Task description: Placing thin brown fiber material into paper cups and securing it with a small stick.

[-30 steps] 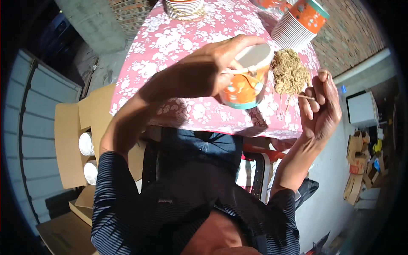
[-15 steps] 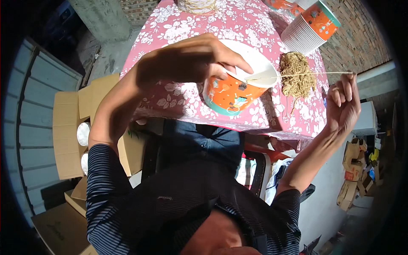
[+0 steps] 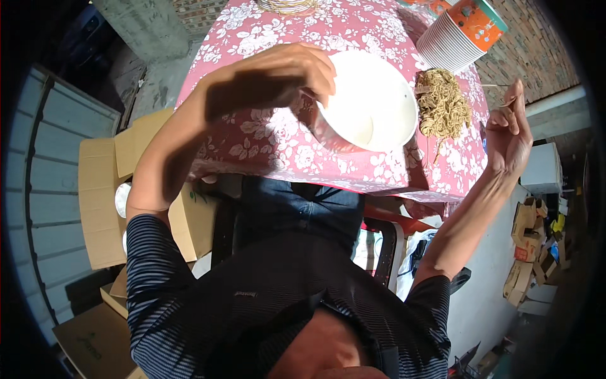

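Observation:
A white-lined paper bucket (image 3: 385,95) with an orange outside sits near the table's front edge, its mouth tipped so that the white inside shows. On its left rim my left hand (image 3: 309,69) is closed, fingers curled, the thumb mostly hidden. A small dark hole shows in the far-right inner wall. Off the table's right side, my right hand (image 3: 510,126) is raised and pinches a thin tan cord (image 3: 494,85); only a short stretch of it can be made out. Between the bucket and that hand lies a tangled heap of tan cord (image 3: 444,104).
A leaning stack of orange paper buckets (image 3: 451,44) stands at the back right. At the far edge is a bundle of pale rings (image 3: 287,6). The pink floral tablecloth (image 3: 252,136) covers the table. Opened cardboard boxes (image 3: 101,196) stand at left.
The bucket has tipped and turned, its orange print swinging out of sight and its inside facing up. My left hand has shifted slightly along the rim; my right hand has risen a little.

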Available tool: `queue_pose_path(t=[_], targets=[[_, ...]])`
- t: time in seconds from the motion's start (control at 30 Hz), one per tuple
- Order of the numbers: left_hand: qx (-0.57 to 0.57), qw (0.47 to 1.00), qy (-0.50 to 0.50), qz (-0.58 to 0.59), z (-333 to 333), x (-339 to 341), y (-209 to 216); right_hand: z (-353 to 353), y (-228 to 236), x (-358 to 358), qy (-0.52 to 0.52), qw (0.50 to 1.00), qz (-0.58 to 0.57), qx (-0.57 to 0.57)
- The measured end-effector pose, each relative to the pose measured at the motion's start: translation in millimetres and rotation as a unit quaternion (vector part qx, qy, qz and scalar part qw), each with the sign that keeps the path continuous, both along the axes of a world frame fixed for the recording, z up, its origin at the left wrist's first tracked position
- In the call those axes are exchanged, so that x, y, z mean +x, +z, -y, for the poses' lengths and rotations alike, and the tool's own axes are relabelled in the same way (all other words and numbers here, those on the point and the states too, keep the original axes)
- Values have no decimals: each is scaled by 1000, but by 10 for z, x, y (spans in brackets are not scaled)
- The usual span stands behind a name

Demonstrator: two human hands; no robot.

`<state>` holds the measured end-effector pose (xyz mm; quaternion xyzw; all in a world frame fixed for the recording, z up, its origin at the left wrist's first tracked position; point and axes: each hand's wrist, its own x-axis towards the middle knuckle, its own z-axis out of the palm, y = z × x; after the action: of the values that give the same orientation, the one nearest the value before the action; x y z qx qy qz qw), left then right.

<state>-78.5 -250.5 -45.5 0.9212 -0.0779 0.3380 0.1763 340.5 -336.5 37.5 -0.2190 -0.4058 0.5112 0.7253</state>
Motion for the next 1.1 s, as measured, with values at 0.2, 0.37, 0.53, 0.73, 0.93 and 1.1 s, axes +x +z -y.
queue_pose_path(t=[0.2, 0.37, 0.53, 0.73, 0.93, 1.1], targets=[[25, 972, 196, -128, -94, -275, 130, 81, -353, -220, -14, 998, 66, 7], [133, 900, 407, -80, 113, -153, 427, 164, -534, -493, -52, 993, 110, 2], [42, 932, 349, 84, 875, 339, 160, 304, -612, -738, -2, 996, 93, 17], [0, 919, 390, 64, 1114, 755, 118, 398, -613, -940, 35, 991, 127, 15], [-389, 874, 267, 115, 1190, 952, 439, 565, -581, -1245, 138, 982, 129, -10], [-453, 841, 289, 64, 1031, 901, 481, 633, -576, -1390, 110, 982, 154, 2]])
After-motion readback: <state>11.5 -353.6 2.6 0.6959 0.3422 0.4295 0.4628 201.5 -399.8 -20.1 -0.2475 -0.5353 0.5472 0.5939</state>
